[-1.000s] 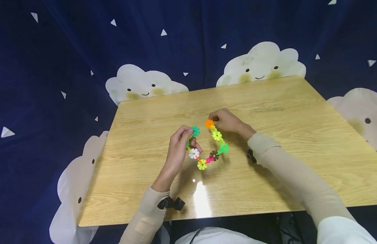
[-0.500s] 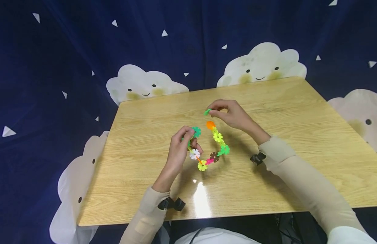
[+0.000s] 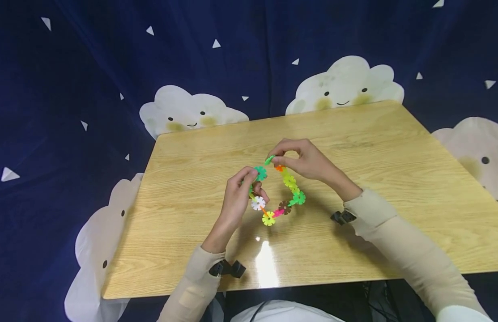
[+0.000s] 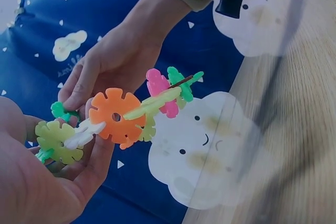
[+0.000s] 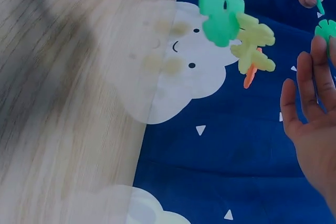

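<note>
A curved chain of slotted plastic snowflake discs hangs above the table, with a yellow disc (image 3: 268, 218) lowest and a white disc (image 3: 258, 203) and a brown disc (image 3: 284, 207) to either side. My left hand (image 3: 234, 194) pinches the chain's left end near a teal disc (image 3: 260, 173). A loose-looking green disc (image 3: 269, 160) is pinched between thumb and fingers of my right hand (image 3: 305, 158), close above the chain's orange end disc (image 3: 279, 168), which the hand partly covers. Whether the green and orange discs touch is unclear. In the left wrist view an orange disc (image 4: 107, 114) faces the camera.
A wooden table (image 3: 184, 223) lies under both hands, its front edge towards the body. Dark blue curtain (image 3: 232, 27) with white cloud cutouts (image 3: 345, 85) stands behind it. Black wrist cameras (image 3: 227, 268) sit on both forearms.
My right hand moved up off the orange disc with the green disc, then came slightly down and left, nearer the teal end. The left hand stays nearly still.
</note>
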A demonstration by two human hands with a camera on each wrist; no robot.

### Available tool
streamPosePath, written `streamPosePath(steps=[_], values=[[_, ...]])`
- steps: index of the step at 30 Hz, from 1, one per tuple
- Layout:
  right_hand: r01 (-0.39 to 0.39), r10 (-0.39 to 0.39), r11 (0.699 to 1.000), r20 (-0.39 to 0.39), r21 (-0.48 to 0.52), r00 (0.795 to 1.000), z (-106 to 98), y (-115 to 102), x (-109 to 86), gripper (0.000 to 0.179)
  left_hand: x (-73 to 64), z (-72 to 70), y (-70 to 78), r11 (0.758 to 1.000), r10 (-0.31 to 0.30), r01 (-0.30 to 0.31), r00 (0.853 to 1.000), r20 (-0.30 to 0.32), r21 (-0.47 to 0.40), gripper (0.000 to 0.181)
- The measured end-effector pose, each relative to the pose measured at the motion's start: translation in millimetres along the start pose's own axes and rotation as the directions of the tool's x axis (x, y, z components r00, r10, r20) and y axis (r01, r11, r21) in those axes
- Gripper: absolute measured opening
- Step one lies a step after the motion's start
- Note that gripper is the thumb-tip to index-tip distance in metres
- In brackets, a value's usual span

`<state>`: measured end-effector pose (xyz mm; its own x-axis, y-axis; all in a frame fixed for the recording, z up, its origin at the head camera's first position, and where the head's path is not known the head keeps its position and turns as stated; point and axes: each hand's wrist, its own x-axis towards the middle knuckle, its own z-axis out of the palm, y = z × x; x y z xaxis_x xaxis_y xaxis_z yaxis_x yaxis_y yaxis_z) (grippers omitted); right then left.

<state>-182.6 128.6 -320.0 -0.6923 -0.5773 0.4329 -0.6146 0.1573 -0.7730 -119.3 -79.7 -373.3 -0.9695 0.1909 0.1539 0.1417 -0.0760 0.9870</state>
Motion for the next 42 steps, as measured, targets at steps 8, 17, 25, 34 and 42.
streamPosePath(steps=[8, 17, 25, 34, 42], values=[[0.078, -0.078, 0.997, 0.026, 0.017, 0.997, 3, 2, -3.3, 0.015, 0.5, 1.5, -0.9, 1.0, -0.013, 0.013, 1.0, 0.004, -0.002, 0.037], [0.263, -0.265, 0.963, -0.027, -0.065, 0.964, 13, 10, -3.3, 0.021, 0.1, 4.0, -1.8, 1.0, -0.015, 0.015, 1.0, 0.003, -0.011, 0.035], [0.363, -0.378, 0.924, -0.135, -0.122, 0.916, 25, 36, -1.8, 0.027, 2.1, 3.3, -2.9, 1.0, 0.004, -0.004, 1.0, 0.0, -0.007, 0.034], [0.354, -0.382, 0.92, -0.184, -0.165, 0.906, 31, 36, -1.1, 0.023, 2.3, 3.0, -5.7, 1.0, 0.016, -0.016, 1.0, -0.004, 0.007, 0.031], [0.337, -0.374, 0.92, -0.194, -0.199, 0.907, 35, 37, -0.5, 0.029, 2.6, 3.4, -7.3, 1.0, 0.005, -0.005, 1.0, -0.013, 0.006, 0.033]])
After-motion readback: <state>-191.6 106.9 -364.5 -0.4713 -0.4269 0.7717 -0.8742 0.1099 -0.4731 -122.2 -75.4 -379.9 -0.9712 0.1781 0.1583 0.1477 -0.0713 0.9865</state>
